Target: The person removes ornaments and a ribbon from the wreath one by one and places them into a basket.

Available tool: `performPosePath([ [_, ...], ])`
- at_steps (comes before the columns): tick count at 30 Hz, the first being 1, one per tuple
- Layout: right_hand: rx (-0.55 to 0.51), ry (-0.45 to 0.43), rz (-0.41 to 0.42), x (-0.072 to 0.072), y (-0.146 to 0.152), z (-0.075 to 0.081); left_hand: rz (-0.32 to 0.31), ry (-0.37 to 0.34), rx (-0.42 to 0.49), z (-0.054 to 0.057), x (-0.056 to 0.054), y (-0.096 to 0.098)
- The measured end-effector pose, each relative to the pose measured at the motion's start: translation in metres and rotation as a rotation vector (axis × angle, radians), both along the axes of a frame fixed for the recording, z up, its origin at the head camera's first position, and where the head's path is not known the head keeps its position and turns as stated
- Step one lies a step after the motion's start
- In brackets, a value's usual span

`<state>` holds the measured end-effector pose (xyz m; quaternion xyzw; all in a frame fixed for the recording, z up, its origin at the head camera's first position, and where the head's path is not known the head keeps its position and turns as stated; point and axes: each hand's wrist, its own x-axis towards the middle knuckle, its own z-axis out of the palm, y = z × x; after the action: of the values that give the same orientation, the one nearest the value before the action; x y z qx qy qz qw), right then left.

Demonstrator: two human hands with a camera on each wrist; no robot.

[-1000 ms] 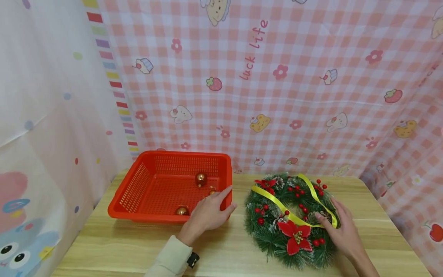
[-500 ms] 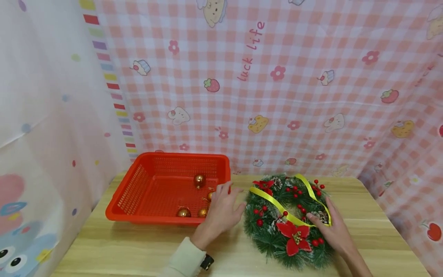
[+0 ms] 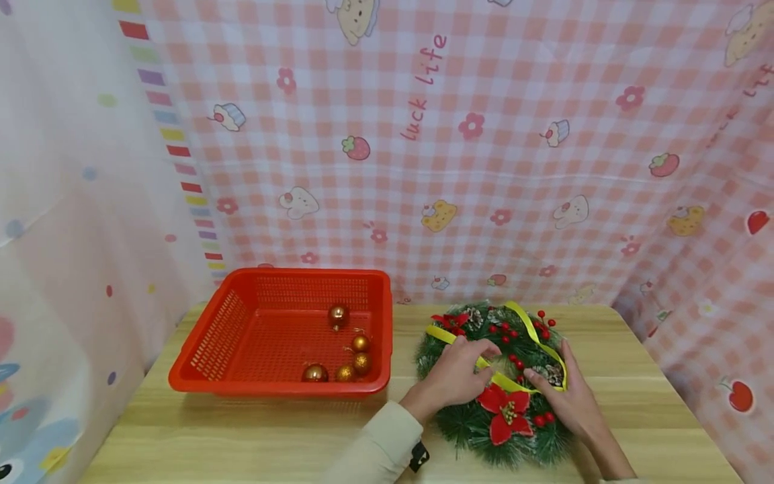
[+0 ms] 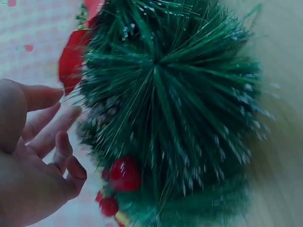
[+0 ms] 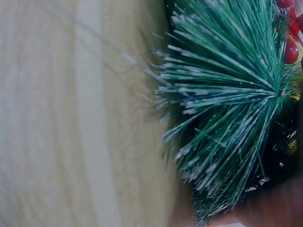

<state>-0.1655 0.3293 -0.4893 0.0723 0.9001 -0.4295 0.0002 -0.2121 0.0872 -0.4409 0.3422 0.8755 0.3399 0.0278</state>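
Note:
A green Christmas wreath [image 3: 484, 430] lies on the table, trimmed with a red poinsettia [image 3: 505, 411], red berries [image 3: 542, 419], pinecones and a loose yellow ribbon [image 3: 532, 329]. My right hand [image 3: 571, 396] grips its right side, thumb on top near a pinecone and fingers along the outer edge. Above the wreath's left part is my left hand [image 3: 456, 373], close to the ribbon. In the left wrist view the fingers [image 4: 45, 127] are loosely bent, with nothing seen between them. Green needles [image 5: 227, 94] fill much of the right wrist view, where most of that hand is hidden.
To the left stands a red plastic basket [image 3: 181, 383] with several gold balls, such as a shiny ball [image 3: 338, 314] and a glittery ball [image 3: 361, 363]. A checked cloth [image 3: 387, 188] hangs behind the wooden table [image 3: 254, 437].
My left hand has moved right, from the basket's front right corner to above the wreath. My right hand stays on the wreath's right side. The head view has shifted slightly.

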Motion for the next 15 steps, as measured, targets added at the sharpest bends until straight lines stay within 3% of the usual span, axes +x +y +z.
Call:
performPosePath([
  [4,0.016,0.002,0.002,-0.001,-0.001,0.0,-0.052,-0.032,-0.084,-0.002,-0.002,0.013],
  [9,0.022,0.005,0.001,-0.001,0.0,0.0,-0.08,0.036,-0.219,-0.005,0.001,0.024],
  [15,0.031,0.0,-0.001,-0.002,0.0,-0.001,-0.067,0.085,-0.175,-0.012,0.003,0.028],
])
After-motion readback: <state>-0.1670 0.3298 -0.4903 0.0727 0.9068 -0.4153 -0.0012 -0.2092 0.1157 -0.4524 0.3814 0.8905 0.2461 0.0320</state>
